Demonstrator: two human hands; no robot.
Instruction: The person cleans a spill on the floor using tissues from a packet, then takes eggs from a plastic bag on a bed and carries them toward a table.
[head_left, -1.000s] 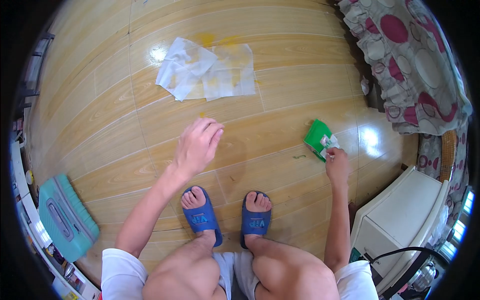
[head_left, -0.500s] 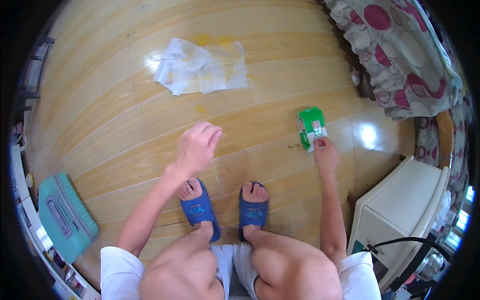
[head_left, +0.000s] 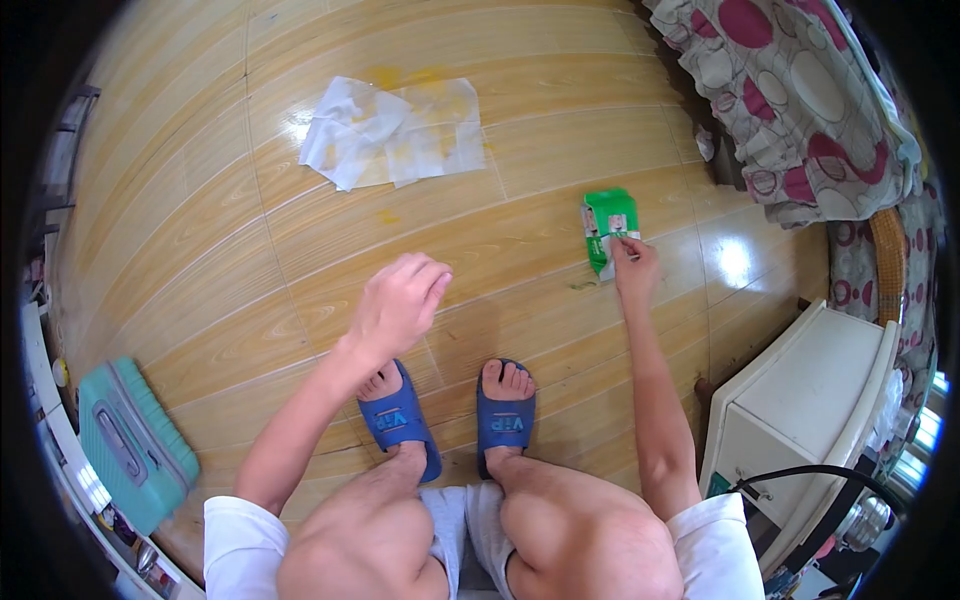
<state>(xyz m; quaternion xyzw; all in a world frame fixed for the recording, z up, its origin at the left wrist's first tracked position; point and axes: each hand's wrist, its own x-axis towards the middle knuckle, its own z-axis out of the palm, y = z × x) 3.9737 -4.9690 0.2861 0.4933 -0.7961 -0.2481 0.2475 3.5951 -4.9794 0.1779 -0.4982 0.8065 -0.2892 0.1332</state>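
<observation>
Right hand (head_left: pixel 637 268) pinching green packet (head_left: pixel 608 208), grip nearly closed; left hand (head_left: pixel 398 305) hovering over floor (head_left: pixel 540 320), curling loosely, cannot tell whether holding anything

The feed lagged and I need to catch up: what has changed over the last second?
The green wipes packet has shifted forward and slightly left, turning a little. The right hand moved with it, staying at the packet; nothing was visibly let go. The left hand still hovers in front of the feet, and the stained white sheets lie as before.
</observation>
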